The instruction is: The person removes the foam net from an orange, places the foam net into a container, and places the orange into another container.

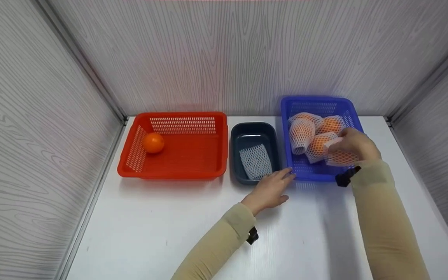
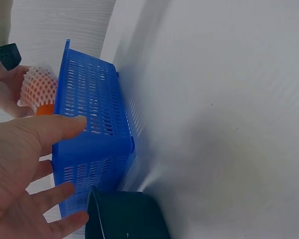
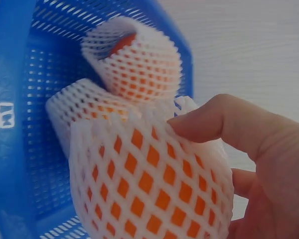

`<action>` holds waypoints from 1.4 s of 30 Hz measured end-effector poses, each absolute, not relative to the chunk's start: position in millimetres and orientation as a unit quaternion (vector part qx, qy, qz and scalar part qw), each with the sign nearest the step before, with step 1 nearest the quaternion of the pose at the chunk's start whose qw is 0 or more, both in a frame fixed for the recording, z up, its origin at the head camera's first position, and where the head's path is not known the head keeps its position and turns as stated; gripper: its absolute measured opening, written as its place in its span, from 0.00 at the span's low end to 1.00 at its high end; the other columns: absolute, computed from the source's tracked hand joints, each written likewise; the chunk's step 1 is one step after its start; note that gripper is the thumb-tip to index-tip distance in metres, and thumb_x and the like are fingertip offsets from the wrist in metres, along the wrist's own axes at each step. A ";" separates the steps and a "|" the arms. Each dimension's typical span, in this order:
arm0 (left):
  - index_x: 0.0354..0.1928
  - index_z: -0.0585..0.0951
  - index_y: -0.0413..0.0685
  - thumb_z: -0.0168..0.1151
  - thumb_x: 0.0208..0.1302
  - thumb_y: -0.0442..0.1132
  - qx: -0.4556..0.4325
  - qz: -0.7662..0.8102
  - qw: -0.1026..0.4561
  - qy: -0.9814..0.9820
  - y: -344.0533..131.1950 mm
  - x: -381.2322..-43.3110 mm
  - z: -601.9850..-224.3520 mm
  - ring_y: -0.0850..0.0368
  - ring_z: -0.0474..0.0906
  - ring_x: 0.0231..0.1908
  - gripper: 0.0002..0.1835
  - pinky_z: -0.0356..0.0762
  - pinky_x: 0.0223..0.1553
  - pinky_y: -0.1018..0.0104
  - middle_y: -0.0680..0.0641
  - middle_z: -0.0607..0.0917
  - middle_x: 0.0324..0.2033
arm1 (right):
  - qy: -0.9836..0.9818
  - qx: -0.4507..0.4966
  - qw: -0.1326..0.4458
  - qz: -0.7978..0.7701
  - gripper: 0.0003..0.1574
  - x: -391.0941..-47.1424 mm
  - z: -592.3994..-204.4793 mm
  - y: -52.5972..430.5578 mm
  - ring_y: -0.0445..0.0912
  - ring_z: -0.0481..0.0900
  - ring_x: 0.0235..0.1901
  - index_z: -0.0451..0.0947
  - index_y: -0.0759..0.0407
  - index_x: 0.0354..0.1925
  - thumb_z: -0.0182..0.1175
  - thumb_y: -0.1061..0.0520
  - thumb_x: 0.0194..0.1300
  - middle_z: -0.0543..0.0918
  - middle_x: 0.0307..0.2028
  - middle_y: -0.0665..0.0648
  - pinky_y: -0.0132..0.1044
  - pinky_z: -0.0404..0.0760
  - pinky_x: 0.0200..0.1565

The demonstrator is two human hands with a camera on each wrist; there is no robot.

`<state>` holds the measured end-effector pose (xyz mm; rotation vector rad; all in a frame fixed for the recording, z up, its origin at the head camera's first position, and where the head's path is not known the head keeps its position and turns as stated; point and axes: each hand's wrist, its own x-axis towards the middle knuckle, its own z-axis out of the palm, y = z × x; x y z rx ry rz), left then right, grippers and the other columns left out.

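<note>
My right hand (image 1: 351,143) grips an orange in a white foam net (image 3: 152,184) at the right side of the blue basket (image 1: 317,177). In the right wrist view the thumb lies on the net's upper edge, with the other fingers partly hidden behind the fruit. Several more netted oranges (image 1: 301,134) lie in that basket. My left hand (image 1: 269,190), fingers spread and holding nothing, is at the basket's front left corner, by the dark teal tray (image 1: 243,178). An empty foam net (image 1: 256,161) lies flat in this tray.
A red basket (image 1: 185,175) stands on the left of the white table (image 1: 150,225), with one bare orange (image 1: 153,143) in its left part. The teal tray sits between the two baskets. Grey wood-grain panels (image 1: 208,58) enclose the table at the back and sides.
</note>
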<state>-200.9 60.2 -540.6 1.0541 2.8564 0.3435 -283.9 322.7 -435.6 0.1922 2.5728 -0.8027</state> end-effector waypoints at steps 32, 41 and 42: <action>0.64 0.63 0.61 0.62 0.55 0.53 0.248 0.394 0.010 0.885 -30.4 -169.0 -527.9 0.58 0.69 0.53 0.34 0.69 0.51 0.63 0.56 0.67 0.58 | 0.890 -0.130 0.100 -0.426 0.35 -215.6 -444.3 229.1 0.54 0.72 0.41 0.68 0.52 0.52 0.70 0.49 0.47 0.73 0.45 0.60 0.46 0.75 0.41; 0.65 0.62 0.60 0.63 0.53 0.56 0.231 0.434 0.036 0.870 -52.2 -156.3 -534.1 0.55 0.71 0.50 0.38 0.72 0.48 0.64 0.55 0.68 0.56 | 0.844 -0.134 0.160 -0.495 0.35 -201.9 -480.9 205.6 0.54 0.71 0.41 0.69 0.53 0.53 0.71 0.52 0.47 0.72 0.45 0.61 0.42 0.75 0.41; 0.66 0.61 0.60 0.63 0.53 0.56 0.229 0.437 0.042 0.869 -53.9 -155.1 -535.6 0.55 0.71 0.50 0.38 0.72 0.48 0.63 0.55 0.68 0.56 | 0.836 -0.134 0.166 -0.505 0.35 -199.8 -484.9 202.3 0.54 0.71 0.41 0.69 0.53 0.54 0.70 0.53 0.48 0.72 0.46 0.62 0.42 0.75 0.40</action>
